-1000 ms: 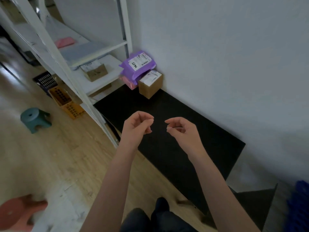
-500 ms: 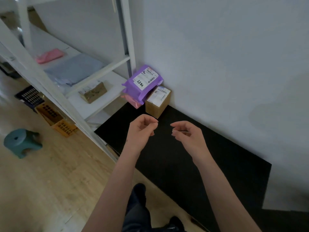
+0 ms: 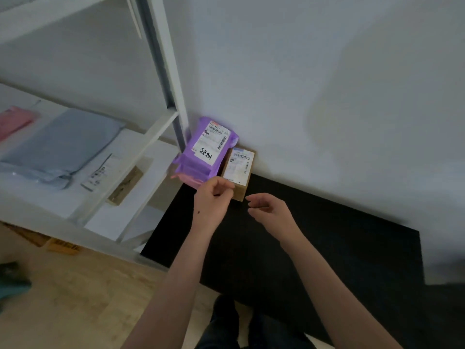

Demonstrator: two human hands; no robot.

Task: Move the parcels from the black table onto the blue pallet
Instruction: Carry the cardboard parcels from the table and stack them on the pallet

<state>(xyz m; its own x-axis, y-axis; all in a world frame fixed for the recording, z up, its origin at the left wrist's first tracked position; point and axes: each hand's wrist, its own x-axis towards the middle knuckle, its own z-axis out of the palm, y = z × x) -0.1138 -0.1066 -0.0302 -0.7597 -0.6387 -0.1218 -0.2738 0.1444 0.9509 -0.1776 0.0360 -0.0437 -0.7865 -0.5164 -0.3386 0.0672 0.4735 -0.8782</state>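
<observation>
The left hand and right hand, fingers loosely curled and empty, hovered over the black table, close to a labelled purple parcel and cardboard box in its far corner.

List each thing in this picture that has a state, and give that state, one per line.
Purple parcel: lying label-up atop a pink parcel.
Cardboard box: closed, on the black table.
Left hand: loosely curled, empty.
Right hand: relaxed, empty.
</observation>
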